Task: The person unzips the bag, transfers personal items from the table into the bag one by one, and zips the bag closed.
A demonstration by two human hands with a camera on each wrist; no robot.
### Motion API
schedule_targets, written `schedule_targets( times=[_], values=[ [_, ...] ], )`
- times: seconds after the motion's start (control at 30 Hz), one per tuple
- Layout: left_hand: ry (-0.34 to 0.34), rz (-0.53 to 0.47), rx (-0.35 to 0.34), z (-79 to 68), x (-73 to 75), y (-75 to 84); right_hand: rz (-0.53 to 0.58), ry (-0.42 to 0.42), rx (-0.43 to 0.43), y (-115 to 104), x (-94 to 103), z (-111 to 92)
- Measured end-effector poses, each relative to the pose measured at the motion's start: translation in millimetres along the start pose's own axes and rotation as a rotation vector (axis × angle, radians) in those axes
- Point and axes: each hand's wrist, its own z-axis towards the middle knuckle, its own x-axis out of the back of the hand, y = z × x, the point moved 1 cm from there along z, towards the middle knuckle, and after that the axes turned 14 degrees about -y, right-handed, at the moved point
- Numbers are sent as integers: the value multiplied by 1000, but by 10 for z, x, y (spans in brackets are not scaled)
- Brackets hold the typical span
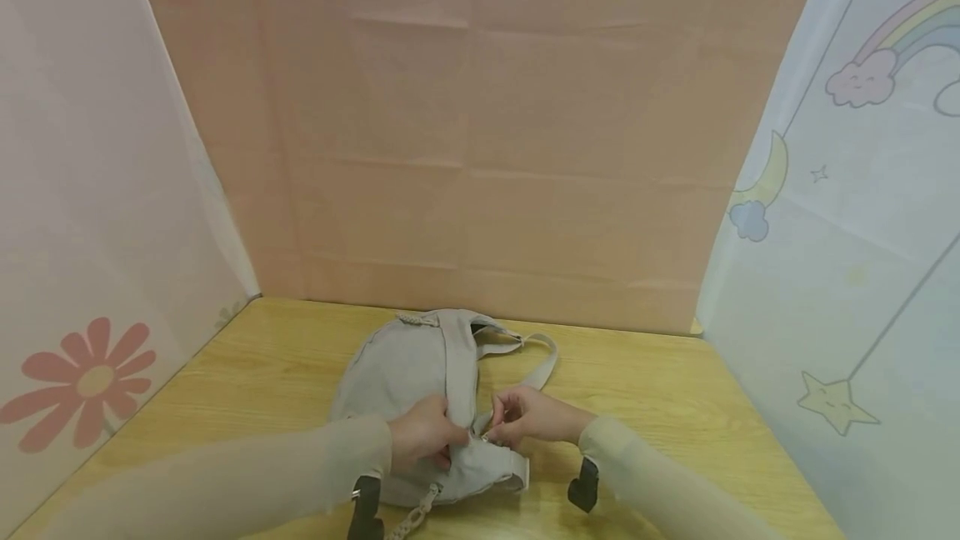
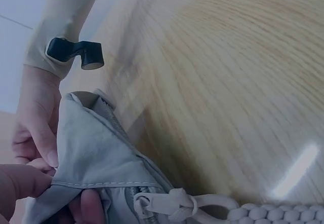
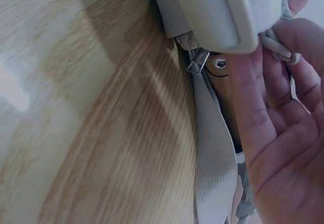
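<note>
A light grey fabric bag (image 1: 401,369) lies on the wooden table, its strap (image 1: 543,369) looping out at the right. My left hand (image 1: 423,436) pinches the stitched edge of the bag's fabric between thumb and fingers. At the bag's right side, my right hand (image 1: 536,417) pinches a knotted cord pull (image 3: 277,47) between thumb and fingers. A metal zipper slider (image 3: 198,62) sits close by, and something brown with a printed eye (image 3: 220,63) shows through the zipper opening. In the left wrist view, another zipper pull (image 2: 164,203) carries a braided cord (image 2: 273,214).
The wooden table (image 1: 637,390) runs back to a tan covered wall (image 1: 480,148). Patterned white panels stand at the left (image 1: 75,190) and right (image 1: 847,273). Both wrists wear black camera mounts (image 1: 583,486).
</note>
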Motion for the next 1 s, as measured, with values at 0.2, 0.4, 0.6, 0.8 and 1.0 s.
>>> schedule_targets(
  times=[0.2, 0.4, 0.6, 0.8, 1.0],
  values=[
    [23, 89, -5, 25, 0, 8, -157, 28, -54, -91, -21, 43],
    [3, 159, -20, 70, 3, -17, -275, 43, -74, -162, -43, 85],
    [31, 396, -41, 47, 109, 39, -187, 29, -32, -104, -40, 59],
    [82, 714, -219, 1, 192, 167, -70, 5, 10, 26, -17, 6],
    [-119, 1088, -372, -70, -38, 198, -8, -3, 6, 63, -3, -31]
  ],
)
